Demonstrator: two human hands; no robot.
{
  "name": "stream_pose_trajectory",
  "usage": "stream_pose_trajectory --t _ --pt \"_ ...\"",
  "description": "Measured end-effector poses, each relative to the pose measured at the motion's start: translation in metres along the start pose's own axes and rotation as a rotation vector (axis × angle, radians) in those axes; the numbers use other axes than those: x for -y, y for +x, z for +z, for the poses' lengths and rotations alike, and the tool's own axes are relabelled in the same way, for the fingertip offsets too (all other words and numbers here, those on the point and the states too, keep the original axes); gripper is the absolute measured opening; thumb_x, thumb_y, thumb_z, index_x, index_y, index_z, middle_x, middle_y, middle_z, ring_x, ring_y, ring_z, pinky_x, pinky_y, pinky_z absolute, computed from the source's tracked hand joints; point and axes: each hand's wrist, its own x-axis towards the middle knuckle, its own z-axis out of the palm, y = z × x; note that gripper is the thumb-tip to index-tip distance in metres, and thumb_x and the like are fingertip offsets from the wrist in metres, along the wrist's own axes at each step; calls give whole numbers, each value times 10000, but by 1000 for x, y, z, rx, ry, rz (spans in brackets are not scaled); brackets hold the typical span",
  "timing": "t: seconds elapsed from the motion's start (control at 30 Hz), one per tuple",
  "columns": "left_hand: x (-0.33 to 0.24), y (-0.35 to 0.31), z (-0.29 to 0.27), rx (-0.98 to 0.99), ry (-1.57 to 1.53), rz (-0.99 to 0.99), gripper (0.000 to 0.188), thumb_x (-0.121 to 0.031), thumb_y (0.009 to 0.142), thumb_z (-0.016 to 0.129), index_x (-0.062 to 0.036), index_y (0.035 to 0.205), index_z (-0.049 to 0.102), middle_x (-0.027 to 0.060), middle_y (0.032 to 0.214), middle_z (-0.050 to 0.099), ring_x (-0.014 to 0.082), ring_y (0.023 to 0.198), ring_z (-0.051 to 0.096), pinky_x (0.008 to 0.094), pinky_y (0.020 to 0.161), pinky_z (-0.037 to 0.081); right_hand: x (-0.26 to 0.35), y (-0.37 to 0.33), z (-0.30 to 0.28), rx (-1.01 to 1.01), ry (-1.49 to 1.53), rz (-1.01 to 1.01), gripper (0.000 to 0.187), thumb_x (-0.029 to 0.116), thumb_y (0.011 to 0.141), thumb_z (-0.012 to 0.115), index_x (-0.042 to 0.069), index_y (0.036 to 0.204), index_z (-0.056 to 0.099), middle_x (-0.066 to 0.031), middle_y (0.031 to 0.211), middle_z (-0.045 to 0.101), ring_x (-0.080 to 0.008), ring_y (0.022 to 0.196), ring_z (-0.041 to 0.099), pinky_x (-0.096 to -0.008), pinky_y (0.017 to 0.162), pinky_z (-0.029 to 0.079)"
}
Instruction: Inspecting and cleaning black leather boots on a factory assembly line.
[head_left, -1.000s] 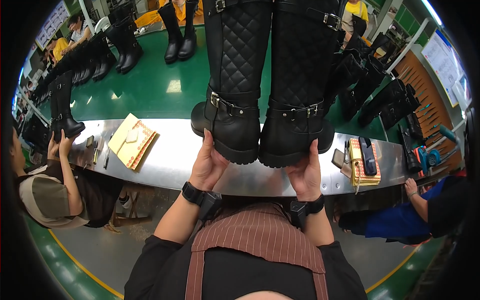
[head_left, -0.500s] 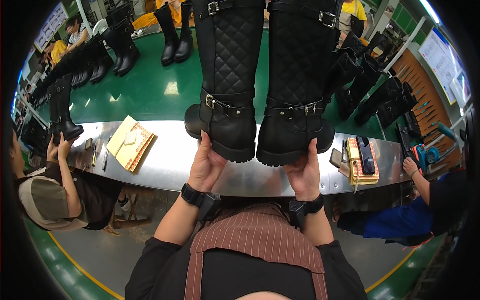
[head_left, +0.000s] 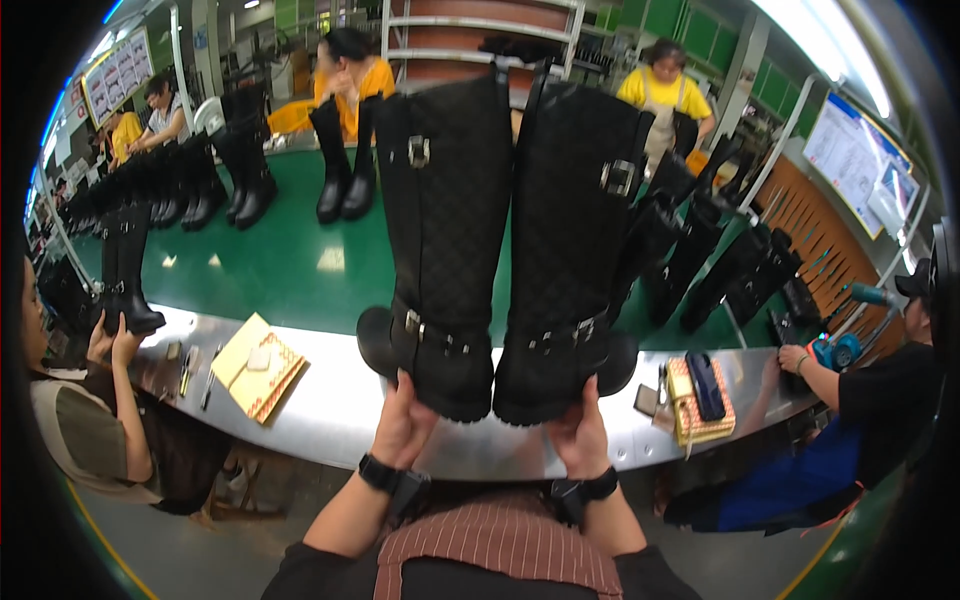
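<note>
Two tall black boots with quilted shafts and silver buckled straps stand upright side by side in front of me, heels toward me and toes turned outward. My left hand (head_left: 403, 425) grips the left boot (head_left: 447, 230) low at its sole, thumb up along the side. Likewise my right hand (head_left: 580, 430) holds the right boot (head_left: 570, 230) by its sole, thumb raised on the outer side. The fingers of both hands are partly hidden under the soles. Both boots are held up over the metal edge of the bench (head_left: 330, 400).
Left lies a yellow booklet (head_left: 250, 375) with a small pale block on it; right, a phone (head_left: 705, 385) on a patterned yellow pad. More black boots (head_left: 345, 170) stand on the green surface (head_left: 280, 265). Co-workers sit close on both sides; others work across the bench.
My view has tipped upward, bringing the shelf and people opposite into sight. The boots' tops have come closer together and now show fully; both hands keep their hold.
</note>
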Motion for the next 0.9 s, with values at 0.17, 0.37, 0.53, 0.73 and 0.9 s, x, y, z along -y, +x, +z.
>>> stream_pose_trajectory --t 0.17,0.37,0.53,0.73,0.9 --pt "0 2 -2 32 31 18 727 -361 979 592 -183 1555 187 41 1588 310 266 1453 320 495 1197 267 -1 4 -8 12 -30 -16 598 493 977 565 100 1421 481 -94 1411 556 -288 1304 512 -464 1109 382" --pt "-2 4 -9 96 62 -50 749 -444 960 596 -171 1551 226 62 1572 345 268 1435 356 502 1182 291 -1 13 -29 196 -76 -3 680 529 963 563 89 1463 427 -96 1463 507 -289 1338 481 -465 1130 360" --pt "3 8 -1 373 -224 -381 795 -662 950 454 -136 1534 335 120 1534 415 286 1384 441 482 1180 324 -9 25 -36 325 -424 -12 842 530 943 603 27 1534 278 -141 1558 366 -284 1440 344 -434 1182 268" --pt "16 14 17 155 -82 -265 510 -322 1012 560 -79 1448 452 104 1436 524 229 1292 532 389 1119 423 23 28 -22 537 -912 -549 1185 274 689 914 39 1571 157 -114 1616 223 -248 1495 212 -386 1210 165" --pt "40 22 10 190 -47 -335 419 -173 1037 489 -72 1440 438 111 1417 530 193 1238 578 349 1066 489 77 45 -33 814 -647 -39 1039 117 580 968 27 1452 409 -117 1419 503 -271 1312 496 -408 1089 410"
